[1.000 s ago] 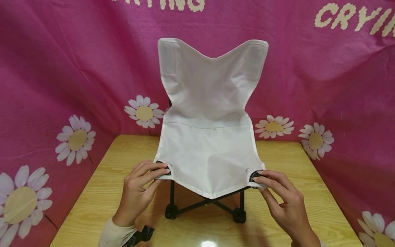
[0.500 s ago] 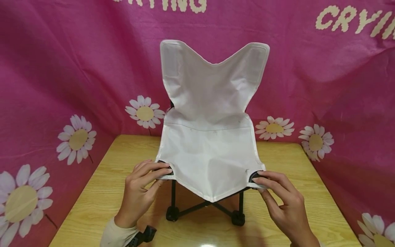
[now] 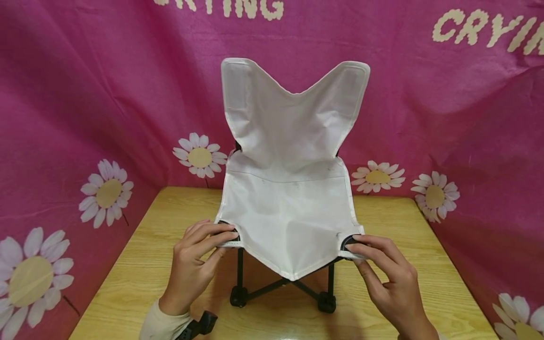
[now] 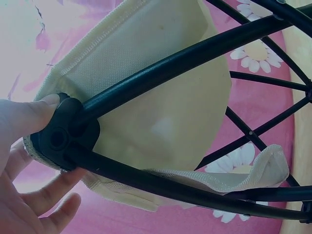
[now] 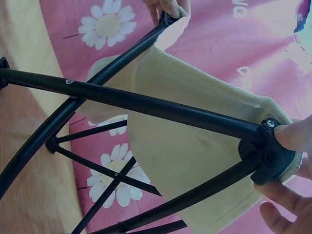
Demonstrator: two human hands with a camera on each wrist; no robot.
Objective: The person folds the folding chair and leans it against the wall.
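A small folding chair (image 3: 289, 208) with a white fabric seat and back stands unfolded on black tube legs. My left hand (image 3: 197, 262) pinches its front left corner, fingers on top over a dark patch and thumb below. In the left wrist view that thumb presses the black plastic joint (image 4: 66, 131) where two tubes meet under the fabric. At the front right corner my right hand (image 3: 393, 276) pinches in the same way. The right wrist view has its thumb against another black joint (image 5: 268, 151). Crossed tubes (image 3: 276, 285) show beneath the seat.
The chair stands on a wooden table (image 3: 140, 264). A pink cloth (image 3: 140, 85) with white daisies and pale lettering hangs behind and at both sides. A black strapped device (image 3: 204, 323) sits at my left wrist.
Both hands keep their grip on the front corners. The backrest's top edge sits slightly lower in view, and the front feet appear a little closer together.
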